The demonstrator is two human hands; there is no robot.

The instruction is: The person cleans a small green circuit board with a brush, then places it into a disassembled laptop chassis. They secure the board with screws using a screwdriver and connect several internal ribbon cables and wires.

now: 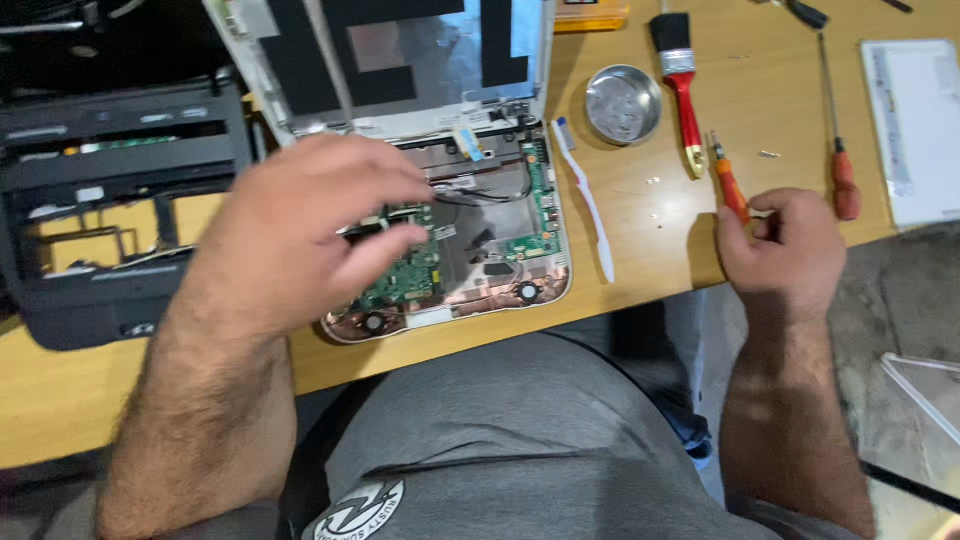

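The opened laptop (450,235) lies flat on the worktop (640,250) right in front of my lap, its bottom cover off so the green circuit board (410,275) and the thin cables above it face up where I can get at them. Its lid (400,50) is tipped back away from me, out of the way of the base. My left hand (300,225) hovers over the left part of the base, fingers spread and slightly bent, holding nothing; the fingertips sit over the board, though the blur keeps me from telling whether they touch it. My right hand (785,245) rests at the worktop's near edge, well apart from the laptop, closed around the small orange-handled screwdriver (730,185), whose tip points away from me, kept ready in the grip, it seems, rather than laid down.

Just beside the laptop's right edge lies a white toothbrush (585,200), close enough for cleaning. Beyond it stands a shallow round metal dish (623,104), a handy place for loose small parts; I cannot tell what is in it. Next to that lies a red-handled paintbrush (682,90), and farther right a long screwdriver with a red handle (838,140). A white flat panel (920,130) lies at the far right. To the left of the laptop sits a dark plastic casing (110,200).
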